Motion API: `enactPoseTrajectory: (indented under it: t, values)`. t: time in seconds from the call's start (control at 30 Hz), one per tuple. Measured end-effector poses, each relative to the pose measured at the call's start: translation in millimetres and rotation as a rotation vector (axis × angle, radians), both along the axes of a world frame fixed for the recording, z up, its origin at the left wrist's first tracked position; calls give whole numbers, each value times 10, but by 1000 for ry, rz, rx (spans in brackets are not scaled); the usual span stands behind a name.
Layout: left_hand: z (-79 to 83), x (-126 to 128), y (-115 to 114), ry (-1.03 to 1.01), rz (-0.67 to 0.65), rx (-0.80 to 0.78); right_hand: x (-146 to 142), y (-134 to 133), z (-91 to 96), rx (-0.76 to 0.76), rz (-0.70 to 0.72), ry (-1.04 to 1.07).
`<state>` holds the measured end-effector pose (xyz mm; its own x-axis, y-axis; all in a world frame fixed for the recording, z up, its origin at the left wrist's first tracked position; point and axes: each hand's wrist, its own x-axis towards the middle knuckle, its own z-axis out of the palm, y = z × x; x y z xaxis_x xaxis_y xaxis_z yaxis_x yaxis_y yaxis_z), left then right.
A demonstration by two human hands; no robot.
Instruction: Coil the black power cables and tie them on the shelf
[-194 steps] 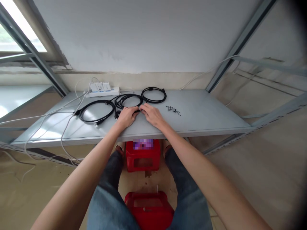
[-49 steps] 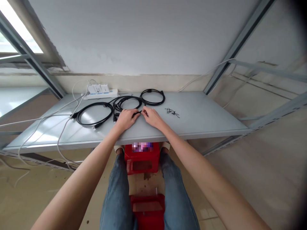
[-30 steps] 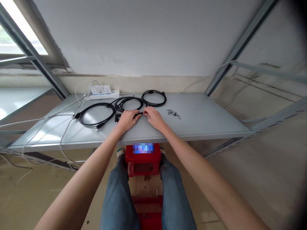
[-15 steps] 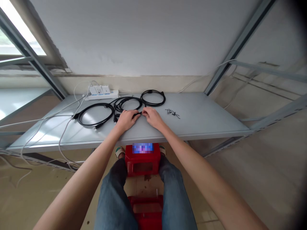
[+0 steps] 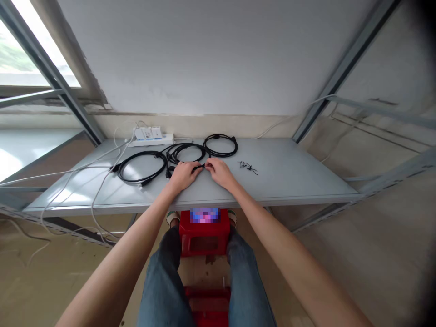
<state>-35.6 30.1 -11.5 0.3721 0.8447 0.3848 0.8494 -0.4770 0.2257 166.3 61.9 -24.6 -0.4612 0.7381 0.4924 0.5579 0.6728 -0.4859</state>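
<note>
Both hands rest on a grey metal shelf (image 5: 293,181), meeting at a coiled black cable (image 5: 185,151). My left hand (image 5: 183,174) is closed with fingers pinching the cable's near edge. My right hand (image 5: 219,171) is closed too, pinching the same cable's end just to the right. A larger black cable coil (image 5: 141,160) lies to the left of my hands. A smaller black coil (image 5: 220,145) lies behind them.
A white power strip (image 5: 151,136) with white plugs sits at the shelf's back, white cords (image 5: 85,170) trailing left off the shelf. Small black twist ties (image 5: 248,166) lie right of my hands. A red stool (image 5: 204,229) stands under the shelf between my knees.
My hands have stayed pinched on the middle cable the whole time, with only small finger shifts. The view has moved slightly as my head shifted.
</note>
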Motion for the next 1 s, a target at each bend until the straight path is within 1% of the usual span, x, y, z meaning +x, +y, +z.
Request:
enactPoseTrajectory:
  t: [0.2,0.4,0.7,0.9,1.0]
  values:
    - [18,6,-6,-17,14,-13,-6,49,-51,15,21,41]
    - [12,0,12,-21,4,-18,-8,24,-31,10,-10,22]
    - [10,3,-2,-11,8,1,-2,14,-24,-3,-12,1]
    - [-3,-5,2,-4,0,18,-10,5,-17,-23,-26,24]
    - [-4,-9,8,3,-4,15,-9,-15,-2,-3,-21,2]
